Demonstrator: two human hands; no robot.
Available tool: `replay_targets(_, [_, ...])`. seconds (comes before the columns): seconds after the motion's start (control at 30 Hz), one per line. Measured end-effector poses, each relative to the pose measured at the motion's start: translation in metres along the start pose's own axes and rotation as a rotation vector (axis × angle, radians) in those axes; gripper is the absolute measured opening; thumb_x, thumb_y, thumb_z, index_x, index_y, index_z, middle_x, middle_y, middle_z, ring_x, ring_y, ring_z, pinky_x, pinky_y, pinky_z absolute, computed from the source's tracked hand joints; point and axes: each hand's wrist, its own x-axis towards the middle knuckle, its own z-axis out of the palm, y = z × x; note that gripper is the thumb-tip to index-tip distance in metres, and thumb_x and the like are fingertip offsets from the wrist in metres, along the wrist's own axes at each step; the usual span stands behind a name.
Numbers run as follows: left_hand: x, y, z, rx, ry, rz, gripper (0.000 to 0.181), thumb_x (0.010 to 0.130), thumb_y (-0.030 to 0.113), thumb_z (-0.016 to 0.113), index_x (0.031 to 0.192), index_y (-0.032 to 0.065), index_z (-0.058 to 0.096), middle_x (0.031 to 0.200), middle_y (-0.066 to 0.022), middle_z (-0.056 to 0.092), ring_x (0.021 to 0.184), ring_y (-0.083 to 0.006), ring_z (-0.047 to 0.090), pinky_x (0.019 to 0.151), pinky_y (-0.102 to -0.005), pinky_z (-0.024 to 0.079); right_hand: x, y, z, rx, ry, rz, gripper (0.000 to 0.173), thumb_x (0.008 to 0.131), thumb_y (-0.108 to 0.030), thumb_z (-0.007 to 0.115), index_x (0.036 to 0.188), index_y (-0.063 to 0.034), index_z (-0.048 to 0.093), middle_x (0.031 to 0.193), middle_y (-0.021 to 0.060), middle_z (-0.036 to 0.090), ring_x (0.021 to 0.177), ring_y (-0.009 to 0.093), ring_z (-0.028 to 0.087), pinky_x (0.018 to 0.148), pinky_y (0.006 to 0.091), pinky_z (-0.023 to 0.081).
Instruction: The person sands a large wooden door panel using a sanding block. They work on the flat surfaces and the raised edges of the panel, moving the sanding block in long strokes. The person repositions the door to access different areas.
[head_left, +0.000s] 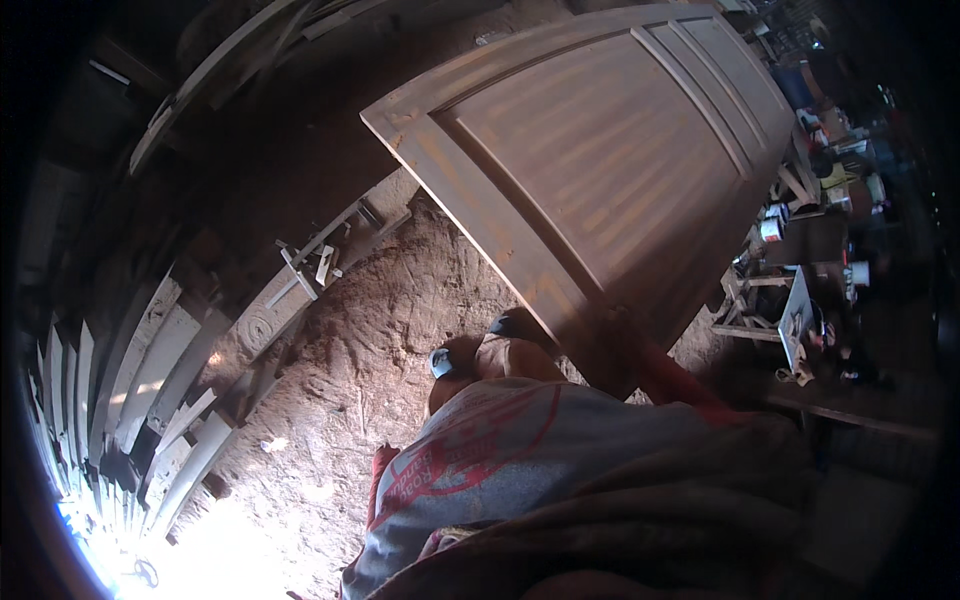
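Observation:
A large panelled wooden door (585, 142) lies before me, raised above the dirt floor. Its brown surface has paler, patchy streaks, with recessed panels and raised mouldings. From my right side a red sleeve (675, 382) reaches to the door's near corner. There my right hand (618, 319) is in deep shadow at the door, so its fingers and anything in them cannot be made out. My left hand is out of view; only a bit of red sleeve (381, 476) shows on that side.
My feet (442, 365) stand on the bare dirt floor (352, 360) beside the door. Leftward lie a long plank (259, 322) with wood scraps and many stacked boards (142, 375). Rightward are a wooden trestle (750, 330), a tilted board (796, 311) and white tubs (771, 229).

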Motion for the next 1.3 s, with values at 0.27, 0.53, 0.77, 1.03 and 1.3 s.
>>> replay_targets(0.27, [-0.019,-0.019,-0.015,0.112,0.000,0.057,0.022,0.080,0.034,0.055,0.090,0.0161,0.063,0.091,-0.0033,0.064,0.094,-0.0263,0.058,0.080,-0.0381,0.046,0.187,0.012,0.073,0.148,-0.184,0.151,0.018,0.082,-0.019,0.056,0.094,-0.0059,0.053,0.091,0.0154,0.054,0.085,0.035,0.054,0.072,0.0461,0.046])
replay_targets(0.53, [-0.023,-0.034,0.003,0.275,-0.076,0.051,0.020,0.082,0.033,0.052,0.092,0.0238,0.067,0.094,-0.0009,0.064,0.094,-0.0223,0.058,0.082,-0.0342,0.045,0.393,0.026,0.180,0.106,-0.111,-0.038,0.021,0.081,-0.025,0.060,0.088,-0.0069,0.052,0.092,0.0175,0.057,0.087,0.037,0.056,0.070,0.0480,0.046])
replay_targets(0.77, [-0.028,-0.027,-0.026,0.171,-0.120,-0.025,0.024,0.085,0.034,0.050,0.104,0.0227,0.059,0.104,-0.0062,0.060,0.103,-0.0237,0.055,0.087,-0.0388,0.043,0.141,0.031,0.109,0.100,-0.087,0.021,0.018,0.084,-0.025,0.055,0.096,-0.0126,0.053,0.098,0.0123,0.053,0.092,0.034,0.054,0.074,0.0437,0.047])
replay_targets(1.03, [-0.001,-0.058,-0.050,-0.039,-0.051,-0.167,0.031,0.087,0.036,0.049,0.115,0.0217,0.048,0.115,-0.0080,0.053,0.110,-0.0243,0.050,0.091,-0.0424,0.040,-0.077,0.000,-0.033,0.097,-0.154,0.378,0.014,0.088,-0.021,0.056,0.093,-0.0087,0.054,0.090,0.0099,0.052,0.090,0.029,0.055,0.080,0.0396,0.048])
replay_targets(1.3, [0.036,-0.076,-0.172,-0.400,0.218,-0.457,0.042,0.089,0.037,0.048,0.126,0.0208,0.036,0.126,-0.0098,0.045,0.116,-0.0249,0.045,0.094,-0.0460,0.037,-0.111,-0.036,-0.033,0.892,0.769,1.229,0.019,0.096,-0.023,0.046,0.107,-0.0085,0.051,0.094,0.0018,0.053,0.088,0.014,0.054,0.076,0.0267,0.047])
